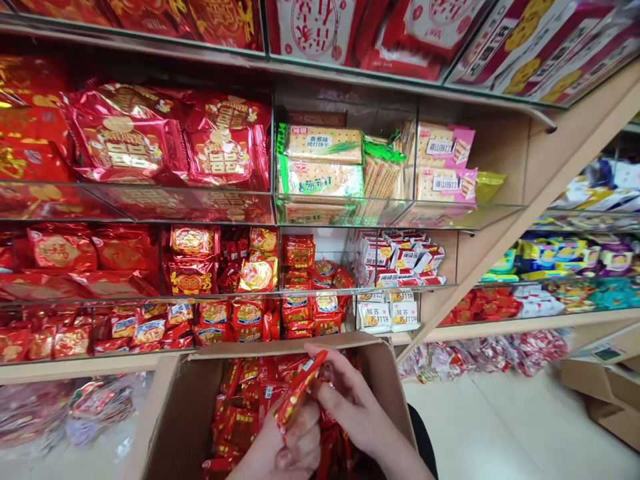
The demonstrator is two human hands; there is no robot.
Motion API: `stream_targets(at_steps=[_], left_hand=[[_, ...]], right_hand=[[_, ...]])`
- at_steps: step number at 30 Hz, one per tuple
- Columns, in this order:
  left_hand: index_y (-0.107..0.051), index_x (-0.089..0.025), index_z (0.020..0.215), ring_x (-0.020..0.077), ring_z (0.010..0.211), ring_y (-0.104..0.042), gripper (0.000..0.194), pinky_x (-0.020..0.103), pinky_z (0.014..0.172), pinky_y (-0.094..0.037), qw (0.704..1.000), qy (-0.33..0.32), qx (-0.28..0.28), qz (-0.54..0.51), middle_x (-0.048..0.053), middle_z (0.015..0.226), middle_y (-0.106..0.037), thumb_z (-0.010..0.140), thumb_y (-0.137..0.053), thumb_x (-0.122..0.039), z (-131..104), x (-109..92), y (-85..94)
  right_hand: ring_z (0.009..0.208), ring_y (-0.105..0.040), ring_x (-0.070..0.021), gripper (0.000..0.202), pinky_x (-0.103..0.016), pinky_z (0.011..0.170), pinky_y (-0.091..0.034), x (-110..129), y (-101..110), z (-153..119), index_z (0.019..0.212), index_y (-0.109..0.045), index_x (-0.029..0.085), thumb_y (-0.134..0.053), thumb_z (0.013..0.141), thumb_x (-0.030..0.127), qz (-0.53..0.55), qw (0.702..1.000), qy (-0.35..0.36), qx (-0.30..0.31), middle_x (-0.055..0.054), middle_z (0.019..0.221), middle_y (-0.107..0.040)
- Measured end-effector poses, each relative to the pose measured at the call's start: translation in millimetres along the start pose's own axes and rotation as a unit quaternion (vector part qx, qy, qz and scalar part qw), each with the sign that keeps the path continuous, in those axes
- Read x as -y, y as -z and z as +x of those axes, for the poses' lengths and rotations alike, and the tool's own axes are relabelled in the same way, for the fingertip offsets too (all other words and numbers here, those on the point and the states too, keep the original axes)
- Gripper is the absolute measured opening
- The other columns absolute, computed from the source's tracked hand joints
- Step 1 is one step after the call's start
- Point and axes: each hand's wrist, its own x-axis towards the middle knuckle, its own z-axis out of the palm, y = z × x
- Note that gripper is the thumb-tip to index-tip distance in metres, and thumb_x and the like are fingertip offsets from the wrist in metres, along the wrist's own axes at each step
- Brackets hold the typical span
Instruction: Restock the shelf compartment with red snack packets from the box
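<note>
A small red and gold packet [300, 393] is held above an open cardboard box [375, 373]. My left hand [295, 440] wraps round its lower end with curled fingers. To the right, my right hand [350, 403] has its thumb and fingers closed near the packet's upper part, and what lies between them is partly hidden. Many similar red packets [240, 427] fill the box beneath both hands.
Behind the box rise glass-fronted shelves [200, 203] of packaged biscuits. White packets [387, 315] lie in a low compartment. A slanted wooden panel [505, 230] divides the shelves at right. Another cardboard box [600, 393] stands on the floor at far right.
</note>
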Motion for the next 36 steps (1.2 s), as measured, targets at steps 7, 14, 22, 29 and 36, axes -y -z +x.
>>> stream_targets(at_steps=[7,14,22,29,36], left_hand=[[-0.05,-0.018,0.048,0.0029,0.023,-0.033,0.034,0.014,0.027,-0.019,0.979,0.015,-0.142,0.148,-0.007,0.03,-0.045,0.056,-0.066,-0.047,14.5,14.2,21.4],[-0.056,-0.025,0.092,0.0161,0.082,-0.062,0.034,0.027,0.072,-0.049,0.936,-0.227,-0.172,0.207,-0.001,0.09,-0.07,0.062,-0.067,-0.035,-3.3,-20.7,11.5],[-0.054,-0.024,0.09,0.0134,0.078,-0.061,0.022,0.027,0.08,-0.046,0.874,-0.192,-0.092,0.438,-0.001,0.084,-0.068,0.07,-0.062,-0.031,-1.1,-23.3,29.4],[-0.039,-0.027,0.113,0.0169,0.091,-0.059,0.056,0.028,0.083,-0.044,0.895,-0.136,-0.08,0.417,0.003,0.1,-0.065,0.064,-0.067,-0.03,-15.2,-3.5,40.9],[-0.043,-0.027,0.11,0.0154,0.077,-0.059,0.049,0.027,0.075,-0.046,0.864,-0.187,-0.114,0.454,0.001,0.086,-0.066,0.068,-0.06,-0.045,-21.5,-19.7,82.8]], right_hand=[[0.072,-0.057,-0.0142,0.023,-0.024,0.064,-0.044,6.2,3.5,12.1,0.087,-0.06,0.02,-0.057,0.075,0.04,-0.001,0.996,-0.081,-0.04,0.0,0.079,-0.063],[0.065,-0.051,-0.0116,0.023,-0.022,0.061,-0.04,-1.3,9.9,10.0,0.08,-0.063,0.017,-0.063,0.07,0.037,-0.086,0.992,-0.081,-0.037,0.001,0.072,-0.061],[0.092,-0.056,-0.0172,0.04,-0.03,0.081,-0.042,-13.9,12.1,0.1,0.111,-0.054,0.024,-0.061,0.073,0.035,-0.115,0.989,-0.088,0.005,-0.002,0.101,-0.062],[0.083,-0.058,-0.0178,0.023,-0.03,0.077,-0.044,-14.6,14.6,1.3,0.096,-0.059,0.019,-0.053,0.078,0.033,-0.166,0.98,-0.102,-0.028,-0.004,0.089,-0.064],[0.077,-0.055,-0.0154,0.021,-0.027,0.071,-0.043,37.2,39.0,35.1,0.09,-0.058,0.02,-0.056,0.075,0.034,-0.24,0.968,-0.058,0.035,-0.002,0.084,-0.061]])
